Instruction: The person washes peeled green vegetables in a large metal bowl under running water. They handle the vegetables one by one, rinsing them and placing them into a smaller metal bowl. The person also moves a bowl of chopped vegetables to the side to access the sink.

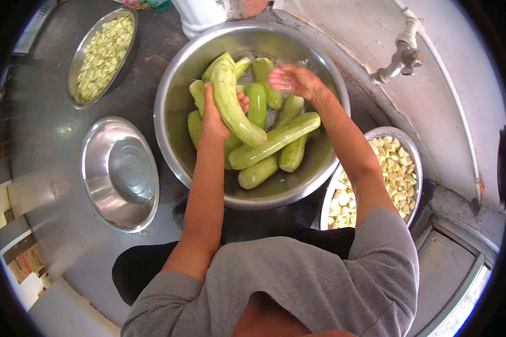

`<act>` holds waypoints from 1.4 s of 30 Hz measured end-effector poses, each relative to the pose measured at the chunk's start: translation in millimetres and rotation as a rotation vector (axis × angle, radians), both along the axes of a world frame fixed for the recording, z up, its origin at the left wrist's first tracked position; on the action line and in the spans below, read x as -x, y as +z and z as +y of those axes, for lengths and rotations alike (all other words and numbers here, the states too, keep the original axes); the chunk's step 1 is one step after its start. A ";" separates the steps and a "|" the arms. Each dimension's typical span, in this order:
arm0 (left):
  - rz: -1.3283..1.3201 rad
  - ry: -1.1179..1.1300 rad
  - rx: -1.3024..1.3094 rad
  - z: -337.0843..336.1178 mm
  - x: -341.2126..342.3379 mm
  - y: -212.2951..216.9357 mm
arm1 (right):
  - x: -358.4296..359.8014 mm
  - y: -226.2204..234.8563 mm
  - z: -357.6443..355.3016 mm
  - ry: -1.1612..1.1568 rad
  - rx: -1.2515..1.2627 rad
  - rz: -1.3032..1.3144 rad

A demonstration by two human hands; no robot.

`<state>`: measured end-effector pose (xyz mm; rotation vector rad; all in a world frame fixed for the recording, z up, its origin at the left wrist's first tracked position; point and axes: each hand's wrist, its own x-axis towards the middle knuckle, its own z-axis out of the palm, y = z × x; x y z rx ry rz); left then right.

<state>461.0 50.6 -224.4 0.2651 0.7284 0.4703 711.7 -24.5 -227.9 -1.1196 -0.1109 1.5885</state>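
A large steel basin (164,140) holds several pale green zucchini, some peeled-looking and wet, lying in water. My left hand (215,115) is wrapped round one thick, curved zucchini (229,98) and holds it tilted above the others. To the right of it, my right hand (296,81) hovers over the basin's far right side, its fingers curled and blurred by motion. Splashing water shows beside those fingers, and I see no object in them. Nearest below both hands lies a long, shiny zucchini (278,140) across the pile.
An unfilled steel bowl (101,194) stands at the left. Beyond it is a bowl of chopped pale green pieces (104,62). A bowl of cream-coloured cubes (396,174) sits under my right forearm. A wall tap (399,62) juts out at the right, and a white container (199,14) stands behind the basin.
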 end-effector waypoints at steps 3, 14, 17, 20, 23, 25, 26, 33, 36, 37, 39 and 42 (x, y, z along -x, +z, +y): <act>-0.116 0.038 -0.006 -9.1 -31.9 11.6 | 74.5 96.6 -8.6 0.280 -0.283 -0.641; 0.140 0.168 -0.390 -51.5 -64.4 80.2 | 118.8 103.6 -63.5 0.300 -0.187 -1.969; 0.467 0.367 -0.718 -79.8 -82.5 74.8 | 113.9 99.4 -51.3 0.260 -0.280 -2.079; 0.448 0.177 -0.545 -56.4 -86.9 67.8 | 109.7 93.7 -47.6 0.343 -0.289 -2.139; -0.077 0.099 -0.098 16.8 -59.8 39.2 | 138.7 118.9 -65.7 0.323 -0.238 -1.909; -0.234 0.003 0.148 32.9 -49.1 35.4 | 147.6 125.7 -69.6 0.311 -0.219 -1.790; -0.255 0.026 0.239 32.2 -49.5 40.1 | 143.7 123.5 -74.1 0.263 -0.208 -1.616; -0.457 0.263 -0.120 54.3 -35.6 9.3 | 110.1 114.4 -78.5 -0.037 -0.059 -0.170; -0.421 0.302 -0.221 43.3 -38.8 30.5 | 96.2 84.1 -69.2 -0.064 -0.094 0.355; -0.487 0.299 -0.211 40.9 -39.6 32.8 | 102.0 82.4 -71.6 -0.102 -0.110 0.527; -0.451 0.344 -0.256 32.1 -47.7 41.1 | 120.8 68.1 -71.9 -0.159 -0.167 0.796; -0.154 0.376 -0.346 24.8 -50.6 47.8 | 125.4 62.7 -68.4 -0.113 -0.185 0.644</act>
